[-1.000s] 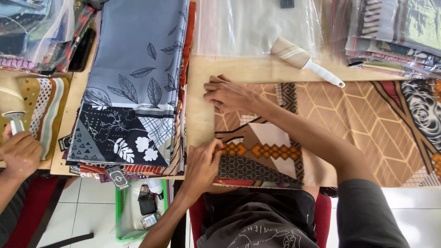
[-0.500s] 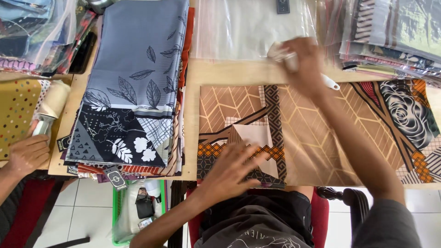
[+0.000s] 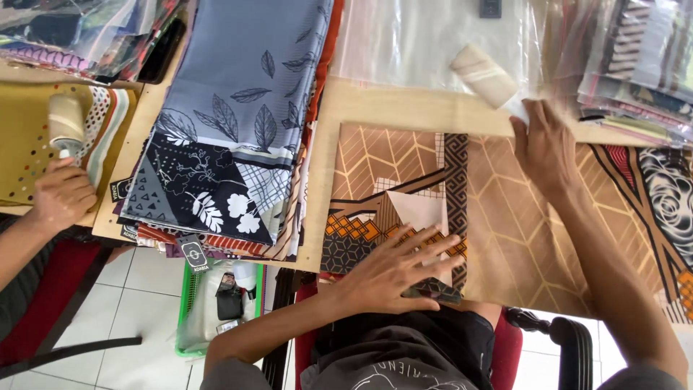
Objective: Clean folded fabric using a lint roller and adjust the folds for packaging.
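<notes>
A brown scarf (image 3: pixel 520 209) with gold hexagon lines and a black patterned band lies spread on the wooden table (image 3: pixel 390 108). My left hand (image 3: pixel 393 269) presses flat, fingers spread, on its folded near edge. At the scarf's far edge, my right hand (image 3: pixel 545 148) covers the handle of a white lint roller (image 3: pixel 484 74) and closes on it. The roller's head sticks out to the left of my fingers.
A stack of folded fabrics topped by a grey leaf-print one (image 3: pixel 238 108) lies to the left. Clear plastic bags (image 3: pixel 419 36) and packed scarves (image 3: pixel 635 65) line the far edge. Another person's hand (image 3: pixel 61 196) holds a second roller (image 3: pixel 65 119) on mustard cloth. A green basket (image 3: pixel 189 303) stands below.
My right hand left the scarf, reached to the far edge and came onto the lint roller's handle. My left hand slid right along the scarf's near edge and spread flat.
</notes>
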